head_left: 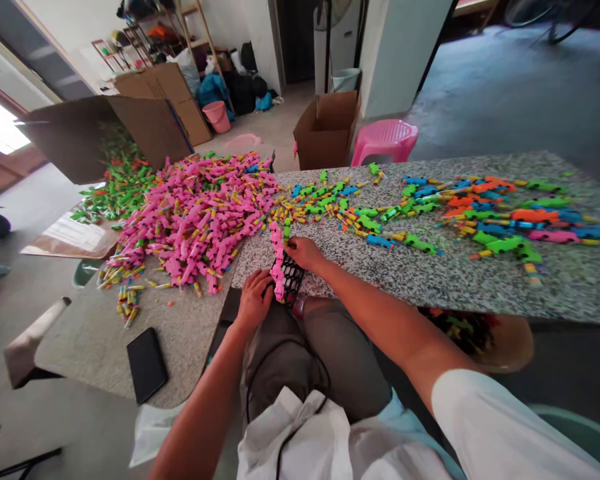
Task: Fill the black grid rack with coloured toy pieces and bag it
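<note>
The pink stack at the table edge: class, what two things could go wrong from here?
1. The pink stack stands tall beside the black mesh, gripped low by the left hand and pinched on top by the right hand; it could buckle and scatter over the lap.
2. The pink pile runs to the edge of the low table; pieces could slide off.

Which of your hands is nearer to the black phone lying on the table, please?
Left. The left hand is to the right of the black phone, apart from it, holding the black mesh piece. The right hand is farther right, at the row of pink pieces.
</note>
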Available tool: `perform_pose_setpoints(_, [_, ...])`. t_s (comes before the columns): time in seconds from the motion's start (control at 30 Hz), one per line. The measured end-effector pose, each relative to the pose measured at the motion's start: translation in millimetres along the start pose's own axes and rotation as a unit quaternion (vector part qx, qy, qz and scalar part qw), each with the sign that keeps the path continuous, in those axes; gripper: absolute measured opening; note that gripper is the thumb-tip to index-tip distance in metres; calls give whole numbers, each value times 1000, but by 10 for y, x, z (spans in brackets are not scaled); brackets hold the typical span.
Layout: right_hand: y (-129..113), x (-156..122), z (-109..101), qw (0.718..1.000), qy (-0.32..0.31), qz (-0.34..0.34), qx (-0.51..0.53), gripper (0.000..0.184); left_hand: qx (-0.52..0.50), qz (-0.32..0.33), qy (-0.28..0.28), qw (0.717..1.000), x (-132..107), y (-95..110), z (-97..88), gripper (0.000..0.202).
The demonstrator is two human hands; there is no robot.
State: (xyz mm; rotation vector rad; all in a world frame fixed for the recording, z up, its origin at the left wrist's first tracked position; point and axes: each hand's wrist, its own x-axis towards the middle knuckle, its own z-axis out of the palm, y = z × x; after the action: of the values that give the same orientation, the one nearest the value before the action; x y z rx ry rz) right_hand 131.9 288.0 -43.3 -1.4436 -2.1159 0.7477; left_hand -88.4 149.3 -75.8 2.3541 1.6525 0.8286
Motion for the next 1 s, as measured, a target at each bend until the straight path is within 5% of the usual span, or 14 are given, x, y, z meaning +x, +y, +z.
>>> perform_pose_setpoints(0.47, [-137,12,-29,995,-47,-28,-79,30,52,12,55,997,-62,16,141,37])
perform_pose_setpoints(0.57, [20,116,-312,996,-64,-4,-69,27,63,4,68,996,-85,50,187,38])
perform_pose_setpoints(0.63, [235,190,-633,993,-1,66,-101,31,68,-8,70,995,-104,79,212,39])
perform_pose_setpoints(0.7, [505,243,-1000,970,63,170,-163,34,71,-20,75,994,-120,110,233,38])
perform_pose_setpoints(0.8, [888,239,-1448,929,54,275,-241,37,71,-34,82,993,-127,145,264,37])
perform_pose_setpoints(0.9, [1097,140,-1610,926,25,241,-289,39,71,-46,89,992,-117,157,297,37])
perform_pose_setpoints(1.0, [1113,46,-1547,934,18,165,-317,41,71,-52,98,991,-106,158,317,36])
